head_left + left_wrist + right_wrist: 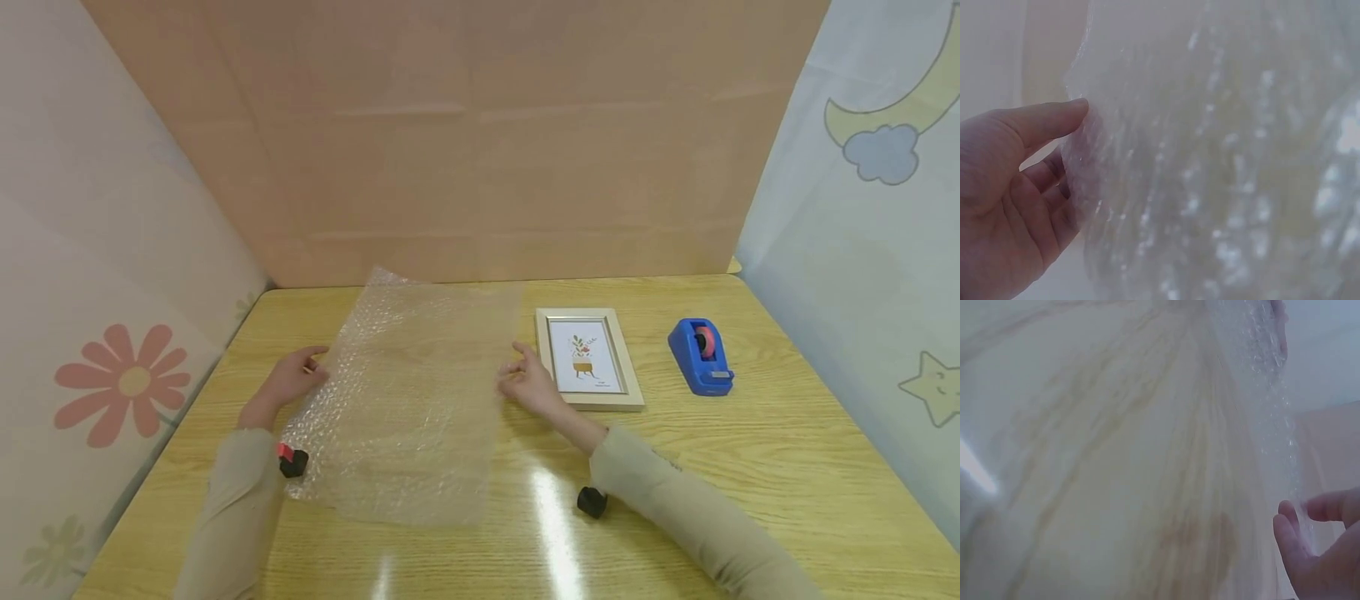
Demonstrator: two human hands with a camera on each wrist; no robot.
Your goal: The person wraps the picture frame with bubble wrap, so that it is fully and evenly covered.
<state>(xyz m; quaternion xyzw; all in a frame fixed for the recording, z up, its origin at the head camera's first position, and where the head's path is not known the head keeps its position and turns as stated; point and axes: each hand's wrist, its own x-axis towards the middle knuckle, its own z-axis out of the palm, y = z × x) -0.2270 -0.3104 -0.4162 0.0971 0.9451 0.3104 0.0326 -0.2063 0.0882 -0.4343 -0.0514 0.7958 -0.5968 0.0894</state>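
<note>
A clear sheet of bubble wrap (412, 400) is held up over the table, its left side tilted and catching the light. My left hand (295, 377) pinches its left edge; in the left wrist view the thumb of that hand (1016, 181) lies on the near face and the other fingers show behind the plastic. At the opposite edge, my right hand (531, 385) pinches the sheet between thumb and fingers. The right wrist view has this hand (1329, 550) low at the right, beside the wrap's edge (1272, 425).
Just right of my right hand, a cream picture frame (632, 375) with a potted-plant print lies face up. Farther right stands a blue tape dispenser (684, 357) with a pink roll. An upright tan panel (480, 167) closes off the back of the wooden table (765, 467).
</note>
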